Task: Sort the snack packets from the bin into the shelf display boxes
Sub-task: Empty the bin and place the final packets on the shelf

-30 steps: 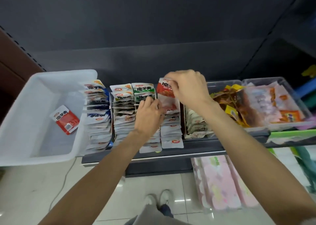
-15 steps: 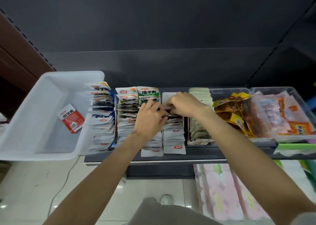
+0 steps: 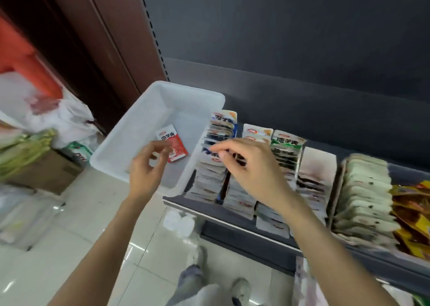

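Both hands have come off the fourth row of packets now: the left hand (image 3: 146, 166) hangs over the white bin (image 3: 130, 140), fingers loosely curled on nothing, just short of the red snack packet (image 3: 173, 143), and the right hand (image 3: 251, 166) hovers empty and relaxed over the near-left rows. So the last packet looks filed, and I'd guess this one's next. Count: one packet left in the bin, five upright rows in the shelf display boxes (image 3: 318, 163), more loose snacks far right.
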`<state>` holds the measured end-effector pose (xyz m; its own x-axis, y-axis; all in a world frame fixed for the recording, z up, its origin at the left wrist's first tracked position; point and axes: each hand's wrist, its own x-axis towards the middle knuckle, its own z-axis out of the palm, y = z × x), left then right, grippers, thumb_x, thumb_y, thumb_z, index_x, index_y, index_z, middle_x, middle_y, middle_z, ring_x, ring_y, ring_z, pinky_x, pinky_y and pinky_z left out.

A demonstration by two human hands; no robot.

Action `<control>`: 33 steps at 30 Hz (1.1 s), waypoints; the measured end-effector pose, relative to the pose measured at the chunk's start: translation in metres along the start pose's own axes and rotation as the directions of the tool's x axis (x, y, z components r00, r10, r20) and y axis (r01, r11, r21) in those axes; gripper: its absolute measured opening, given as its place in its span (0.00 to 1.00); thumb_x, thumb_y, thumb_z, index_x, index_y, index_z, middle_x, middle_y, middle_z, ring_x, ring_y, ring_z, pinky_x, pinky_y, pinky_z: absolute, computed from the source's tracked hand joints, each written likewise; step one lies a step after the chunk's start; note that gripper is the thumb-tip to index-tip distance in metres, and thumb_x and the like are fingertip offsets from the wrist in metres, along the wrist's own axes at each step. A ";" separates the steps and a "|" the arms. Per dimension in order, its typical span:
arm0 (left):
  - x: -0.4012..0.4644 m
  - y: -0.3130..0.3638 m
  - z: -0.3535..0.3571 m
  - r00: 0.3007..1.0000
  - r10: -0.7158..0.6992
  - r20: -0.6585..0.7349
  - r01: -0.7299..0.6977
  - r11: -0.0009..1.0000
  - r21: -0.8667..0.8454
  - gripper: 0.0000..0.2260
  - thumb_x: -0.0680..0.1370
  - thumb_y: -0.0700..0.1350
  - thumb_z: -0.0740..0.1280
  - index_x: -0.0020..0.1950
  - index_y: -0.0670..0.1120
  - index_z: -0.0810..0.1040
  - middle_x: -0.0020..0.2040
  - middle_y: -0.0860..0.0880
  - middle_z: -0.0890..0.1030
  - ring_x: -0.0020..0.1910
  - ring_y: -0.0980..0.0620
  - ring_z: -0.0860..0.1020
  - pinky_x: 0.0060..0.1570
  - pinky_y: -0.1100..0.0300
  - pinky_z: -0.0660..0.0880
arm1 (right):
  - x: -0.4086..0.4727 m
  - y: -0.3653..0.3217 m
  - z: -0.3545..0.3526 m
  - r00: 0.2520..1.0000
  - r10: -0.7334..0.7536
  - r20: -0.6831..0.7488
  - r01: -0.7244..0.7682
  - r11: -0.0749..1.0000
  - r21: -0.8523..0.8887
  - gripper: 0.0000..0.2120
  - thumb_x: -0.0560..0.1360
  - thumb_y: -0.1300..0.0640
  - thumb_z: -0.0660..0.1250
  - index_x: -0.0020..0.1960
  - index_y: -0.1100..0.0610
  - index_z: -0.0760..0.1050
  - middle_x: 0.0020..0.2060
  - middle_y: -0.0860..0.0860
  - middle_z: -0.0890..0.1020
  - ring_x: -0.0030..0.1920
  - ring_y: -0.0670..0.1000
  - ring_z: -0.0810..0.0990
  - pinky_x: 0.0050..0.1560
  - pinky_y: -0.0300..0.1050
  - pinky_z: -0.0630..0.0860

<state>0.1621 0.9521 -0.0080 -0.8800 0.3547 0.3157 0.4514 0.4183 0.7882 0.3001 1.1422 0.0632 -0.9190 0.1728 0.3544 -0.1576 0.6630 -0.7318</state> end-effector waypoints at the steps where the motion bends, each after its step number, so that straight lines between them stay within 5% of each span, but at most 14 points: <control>1: 0.010 -0.021 -0.008 0.994 -0.097 0.047 0.090 0.987 0.134 0.06 0.78 0.43 0.65 0.52 0.49 0.80 0.47 0.58 0.81 0.49 0.50 0.78 0.44 0.63 0.69 | 0.016 -0.004 0.022 0.998 -0.016 0.055 0.015 1.000 0.020 0.10 0.77 0.62 0.63 0.54 0.55 0.81 0.49 0.46 0.84 0.49 0.41 0.80 0.52 0.32 0.73; 4: 0.036 -0.074 -0.023 0.937 -0.315 0.152 0.253 0.910 0.330 0.10 0.76 0.41 0.67 0.57 0.47 0.79 0.52 0.50 0.82 0.54 0.49 0.79 0.48 0.63 0.68 | 0.069 -0.003 0.092 0.965 0.055 0.256 -0.057 0.998 0.002 0.11 0.77 0.63 0.62 0.55 0.57 0.81 0.52 0.50 0.83 0.50 0.48 0.80 0.51 0.38 0.74; 7: 0.065 -0.108 -0.031 0.885 -0.426 0.186 0.381 0.894 0.234 0.11 0.76 0.41 0.66 0.58 0.49 0.77 0.51 0.50 0.82 0.53 0.49 0.79 0.49 0.62 0.70 | 0.122 0.019 0.163 0.893 0.207 0.400 -0.121 0.966 -0.230 0.15 0.77 0.62 0.60 0.61 0.58 0.78 0.60 0.55 0.78 0.60 0.55 0.75 0.56 0.43 0.69; 13: 0.119 -0.139 -0.021 0.842 -0.435 0.320 0.348 0.890 0.294 0.19 0.76 0.43 0.66 0.67 0.48 0.70 0.60 0.49 0.78 0.57 0.48 0.77 0.58 0.54 0.72 | 0.172 0.086 0.261 0.771 0.600 0.215 -0.368 0.695 -0.618 0.22 0.76 0.52 0.64 0.68 0.55 0.66 0.63 0.56 0.71 0.62 0.60 0.69 0.56 0.52 0.70; 15: 0.131 -0.149 -0.018 0.839 -0.432 0.330 0.364 0.898 0.248 0.18 0.76 0.42 0.65 0.66 0.48 0.71 0.60 0.48 0.78 0.56 0.48 0.78 0.57 0.55 0.72 | 0.174 0.093 0.272 0.739 0.643 0.202 -0.330 0.607 -0.723 0.27 0.74 0.49 0.67 0.69 0.57 0.63 0.63 0.57 0.69 0.62 0.59 0.68 0.56 0.51 0.70; 18: 0.140 -0.165 -0.013 0.769 -0.513 0.381 0.460 0.858 0.228 0.19 0.77 0.45 0.65 0.68 0.47 0.70 0.63 0.47 0.76 0.60 0.48 0.76 0.60 0.56 0.70 | 0.179 0.089 0.273 0.739 0.625 0.252 -0.238 0.591 -0.771 0.18 0.80 0.61 0.57 0.69 0.63 0.63 0.64 0.61 0.72 0.63 0.60 0.71 0.57 0.51 0.71; 21: 0.141 -0.169 -0.009 0.651 -0.602 0.462 0.632 0.767 0.108 0.24 0.76 0.49 0.67 0.71 0.46 0.66 0.65 0.46 0.74 0.61 0.46 0.74 0.58 0.54 0.73 | 0.187 0.081 0.260 0.718 0.684 0.130 -0.532 0.659 -0.531 0.14 0.79 0.64 0.55 0.63 0.63 0.69 0.58 0.62 0.78 0.58 0.62 0.76 0.53 0.51 0.72; 23: 0.138 -0.157 -0.014 0.594 -0.578 0.559 0.756 0.639 -0.142 0.27 0.74 0.48 0.70 0.70 0.46 0.66 0.64 0.46 0.75 0.56 0.47 0.77 0.46 0.55 0.77 | 0.191 0.070 0.250 0.626 0.778 0.051 -0.779 0.627 -0.009 0.11 0.75 0.65 0.61 0.56 0.60 0.74 0.52 0.60 0.80 0.54 0.60 0.79 0.50 0.49 0.74; 24: 0.136 -0.149 -0.019 0.603 -0.516 0.609 0.769 0.580 -0.270 0.24 0.75 0.46 0.70 0.69 0.45 0.68 0.62 0.46 0.77 0.53 0.48 0.79 0.42 0.57 0.78 | 0.191 0.060 0.243 0.583 0.810 0.072 -0.784 0.536 0.313 0.12 0.72 0.68 0.62 0.53 0.57 0.74 0.50 0.59 0.81 0.51 0.59 0.80 0.49 0.49 0.76; 26: 0.131 -0.129 -0.035 0.675 -0.352 0.648 0.699 0.585 -0.411 0.16 0.77 0.43 0.68 0.64 0.45 0.73 0.56 0.46 0.81 0.49 0.49 0.82 0.40 0.59 0.79 | 0.187 0.039 0.229 0.582 0.804 0.121 -0.619 0.342 0.707 0.18 0.70 0.74 0.60 0.52 0.56 0.74 0.47 0.57 0.82 0.46 0.55 0.82 0.46 0.49 0.78; 28: 0.129 -0.111 -0.048 0.752 -0.253 0.608 0.599 0.646 -0.472 0.11 0.75 0.40 0.68 0.57 0.43 0.77 0.50 0.47 0.83 0.45 0.52 0.82 0.39 0.60 0.79 | 0.180 0.018 0.209 0.661 0.744 0.094 -0.464 0.308 0.831 0.20 0.71 0.76 0.60 0.56 0.56 0.73 0.46 0.54 0.82 0.46 0.52 0.81 0.46 0.46 0.78; 30: 0.133 -0.096 -0.057 0.833 -0.160 0.530 0.459 0.735 -0.499 0.06 0.74 0.38 0.70 0.50 0.43 0.79 0.44 0.50 0.82 0.41 0.53 0.81 0.36 0.62 0.78 | 0.172 0.001 0.186 0.737 0.675 -0.023 -0.322 0.381 0.867 0.18 0.73 0.73 0.63 0.57 0.55 0.73 0.46 0.51 0.83 0.47 0.49 0.81 0.47 0.43 0.77; 33: 0.143 -0.069 -0.062 0.868 0.055 0.493 0.187 0.884 -0.428 0.04 0.73 0.43 0.72 0.46 0.51 0.80 0.42 0.56 0.82 0.39 0.52 0.79 0.37 0.62 0.76 | 0.156 -0.018 0.140 0.728 0.623 -0.285 -0.174 0.570 0.803 0.15 0.73 0.67 0.68 0.55 0.52 0.73 0.48 0.50 0.83 0.48 0.46 0.81 0.46 0.40 0.76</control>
<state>-0.0039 0.9216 0.0153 -0.6666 0.7432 0.0568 0.1711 0.0784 0.9821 0.1089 1.0554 0.0501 -0.6644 0.7467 -0.0323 -0.2200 -0.2366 -0.9464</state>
